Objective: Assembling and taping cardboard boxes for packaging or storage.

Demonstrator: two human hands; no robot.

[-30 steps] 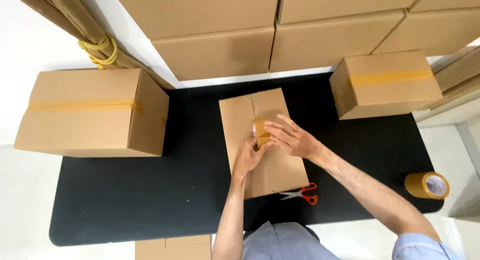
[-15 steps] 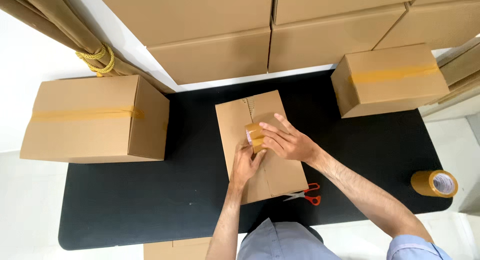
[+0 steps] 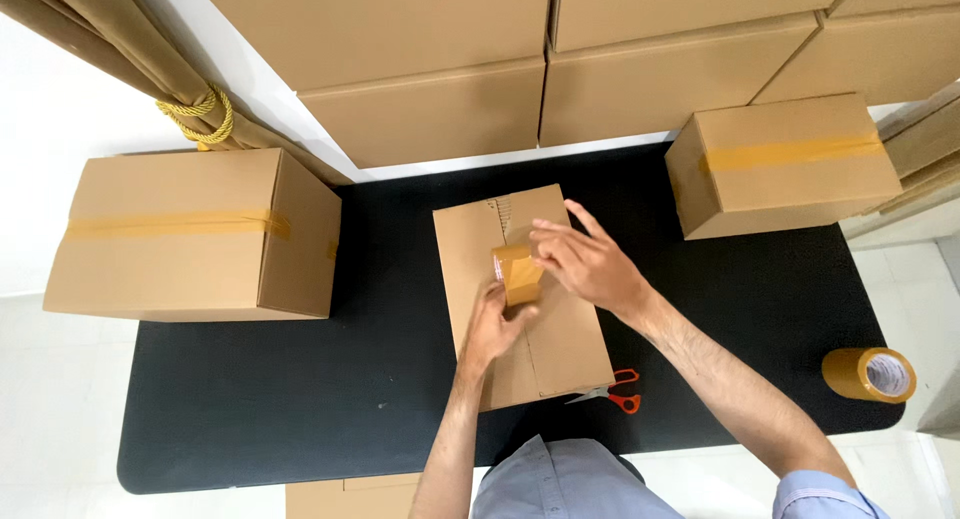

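A flattened cardboard box (image 3: 560,339) lies on the black table (image 3: 300,399) in front of me. My right hand (image 3: 585,264) grips a roll of brown packing tape (image 3: 512,254) over the box's middle seam. A strip of tape (image 3: 520,279) runs from the roll down to my left hand (image 3: 492,329), whose fingers pinch its end against the box. Both hands are close together above the box's centre.
A taped cardboard box (image 3: 190,234) stands at the left, another taped box (image 3: 780,164) at the right. Orange-handled scissors (image 3: 610,394) lie by the flat box's near corner. A second tape roll (image 3: 868,372) sits at the table's right edge. Stacked cartons (image 3: 450,69) line the back.
My right hand has carried the tape roll a little farther up the box, and the tape strip between the hands has grown longer. My left hand stays low on the seam.
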